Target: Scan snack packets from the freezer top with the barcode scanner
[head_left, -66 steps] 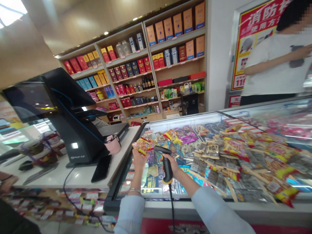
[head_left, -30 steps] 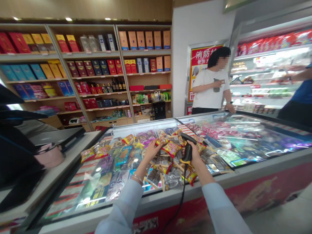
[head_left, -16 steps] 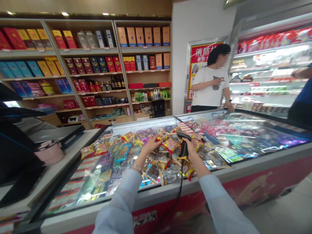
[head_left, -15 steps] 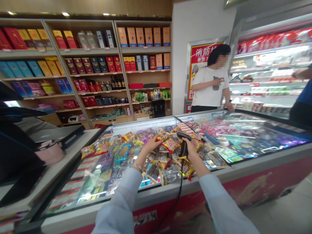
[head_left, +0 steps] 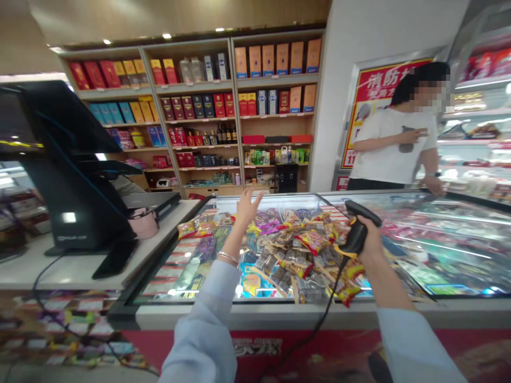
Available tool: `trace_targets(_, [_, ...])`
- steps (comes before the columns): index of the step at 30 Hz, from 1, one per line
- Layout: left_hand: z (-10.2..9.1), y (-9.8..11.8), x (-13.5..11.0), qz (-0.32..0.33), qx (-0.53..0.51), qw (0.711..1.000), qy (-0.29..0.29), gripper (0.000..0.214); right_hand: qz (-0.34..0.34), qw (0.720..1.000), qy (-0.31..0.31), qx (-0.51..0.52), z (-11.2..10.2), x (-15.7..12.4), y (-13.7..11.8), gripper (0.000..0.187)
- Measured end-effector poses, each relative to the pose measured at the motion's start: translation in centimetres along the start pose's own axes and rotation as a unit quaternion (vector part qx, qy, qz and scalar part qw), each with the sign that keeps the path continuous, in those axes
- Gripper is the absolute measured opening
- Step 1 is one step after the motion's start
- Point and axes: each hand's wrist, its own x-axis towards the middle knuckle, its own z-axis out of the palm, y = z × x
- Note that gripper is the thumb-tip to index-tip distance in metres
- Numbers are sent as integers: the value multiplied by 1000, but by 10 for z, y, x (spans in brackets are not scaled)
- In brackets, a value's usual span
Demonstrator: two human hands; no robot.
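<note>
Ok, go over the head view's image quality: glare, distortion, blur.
In the head view, glare streaks the glass lid of the display freezer; wide-angle distortion makes the wooden shelves lean and stretches the left sleeve toward the bottom edge; the raised left hand looks slightly soft, while the barcode scanner in the right hand looks sharper.

Chest freezer (head_left: 255, 316) at 12 o'clock, snack packets (head_left: 295, 250) heaped on its glass top. Checkout counter (head_left: 80, 266) at 9 o'clock, right beside freezer's left end, POS terminal (head_left: 67, 213) standing on it. Wall shelves (head_left: 195, 88) behind freezer at 11 o'clock. Person (head_left: 393, 143) behind freezer at 1 o'clock, display fridge (head_left: 479, 138) behind them at 2 o'clock.
</note>
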Motion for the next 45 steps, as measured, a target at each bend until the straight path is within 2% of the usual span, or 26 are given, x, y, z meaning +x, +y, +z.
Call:
trace_targets(1, [-26,-8,4,13,10,999,35,45,6,1000,-21,17,9,-3,-4,16])
trace_targets(3, [-76,-30,5,-3,37,995,91,42,18,997,-63,37,33,-12,-7,18])
trace_targets(5, [-114,-58,-4,-33,68,991,115,40,45,993,-96,44,62,-25,0,20])
trace_targets(7, [-139,-89,-21,-74,92,985,129,40,81,989,-120,36,92,-41,18,22])
trace_targets(9, [-150,-118,-40,-122,118,977,132,43,110,983,-148,24,120,-56,44,24])
trace_targets(12, [-149,-154,-64,-158,160,969,104,47,149,972,-181,14,156,-77,90,27])
trace_targets(16, [-129,-186,-81,-135,227,962,75,46,210,955,-210,-21,188,-101,152,27])
trace_targets(20, [-105,-205,-87,-107,292,950,20,49,251,936,-238,-63,203,-119,199,29])
trace_targets(24, [-93,-218,-93,-100,341,934,-27,48,269,922,-261,-92,204,-124,229,29])
trace_targets(27, [-90,-221,-98,-104,363,925,-37,50,281,920,-256,-96,200,-120,243,32])
trace_targets(31, [-86,-219,-100,-123,378,917,-18,54,295,926,-223,-71,193,-114,254,33])
trace_targets(37, [-83,-217,-97,-127,375,918,-15,43,317,929,-178,-64,192,-116,252,33])
trace_targets(41, [-87,-218,-98,-135,337,932,6,43,324,928,-169,-77,195,-119,247,35])
trace_targets(45, [-93,-218,-97,-145,241,958,49,43,324,926,-177,-79,195,-119,247,35])
